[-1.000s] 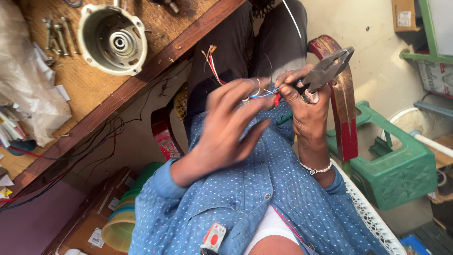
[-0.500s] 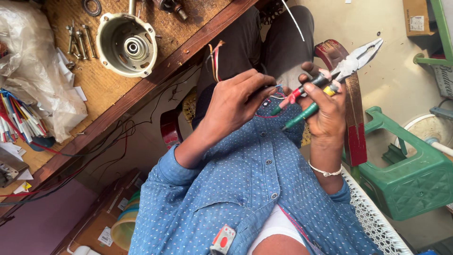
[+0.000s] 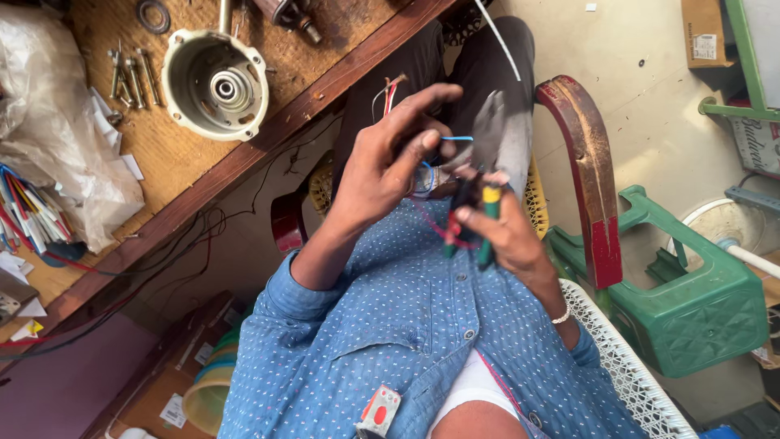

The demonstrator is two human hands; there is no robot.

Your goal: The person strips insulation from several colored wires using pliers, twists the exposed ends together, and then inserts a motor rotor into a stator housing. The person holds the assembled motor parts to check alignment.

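My right hand (image 3: 504, 236) grips a pair of pliers (image 3: 491, 138) by its green and red handles, with the grey jaws pointing up over my lap. My left hand (image 3: 382, 171) is just left of the jaws, index finger stretched out, thumb and fingers pinching thin wires. A blue wire (image 3: 457, 138) runs from those fingers to the plier jaws. A red wire (image 3: 435, 226) loops below between the two hands. More wire ends (image 3: 390, 85) stick up behind the left hand. My blue dotted shirt (image 3: 390, 325) fills the lower middle.
A wooden bench (image 3: 268, 130) at upper left carries a cream motor housing (image 3: 215, 85), several bolts (image 3: 130, 77), a plastic bag (image 3: 57, 154) and coloured wires (image 3: 24, 215). A red chair arm (image 3: 589, 187), a green plastic stool (image 3: 699, 293) and a white fan (image 3: 731, 232) stand at right.
The pliers have swung from pointing up and right to pointing straight up, close to my left hand. My left index finger has stretched out. The view has shifted slightly.
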